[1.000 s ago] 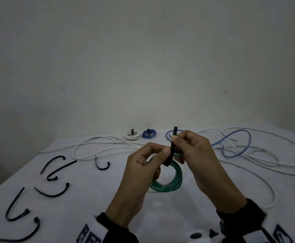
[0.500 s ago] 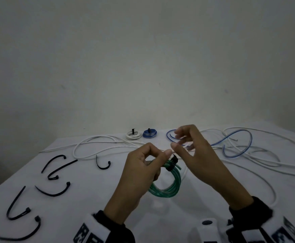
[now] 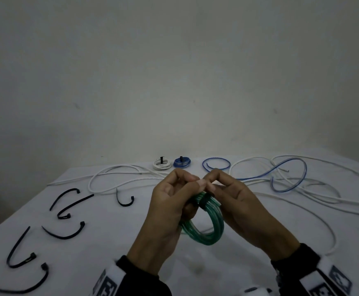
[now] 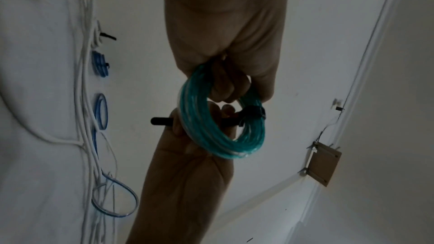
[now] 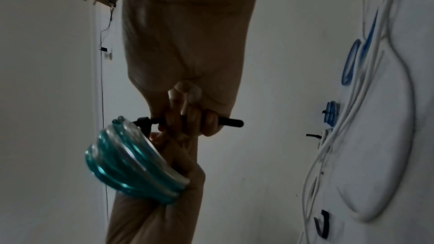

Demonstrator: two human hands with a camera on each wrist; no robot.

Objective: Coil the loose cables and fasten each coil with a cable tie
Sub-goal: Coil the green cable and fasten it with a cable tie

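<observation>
A green cable coil point(image 3: 206, 235) is held up above the table between both hands. A black cable tie point(image 3: 203, 201) wraps round its top. My left hand point(image 3: 192, 181) grips the coil point(image 4: 220, 136) beside the tie's head point(image 4: 254, 114), with fingers curled through the ring. My right hand point(image 3: 211, 181) meets it from the right. In the right wrist view the right hand's fingers point(image 5: 190, 118) curl round the tie's tail point(image 5: 231, 122), which sticks out sideways from the coil point(image 5: 131, 164).
Several loose black cable ties point(image 3: 67, 205) lie on the left of the white table point(image 3: 101, 242). A tied white coil point(image 3: 162, 164) and a tied blue coil point(image 3: 182, 162) sit at the back. Loose white cables point(image 3: 114, 178) and a blue cable point(image 3: 289, 174) sprawl across the back and right.
The right hand let go of the upright tie tail, lifted with spread fingers, then came back down and gripped the tail at the coil. The left hand kept hold of the coil.
</observation>
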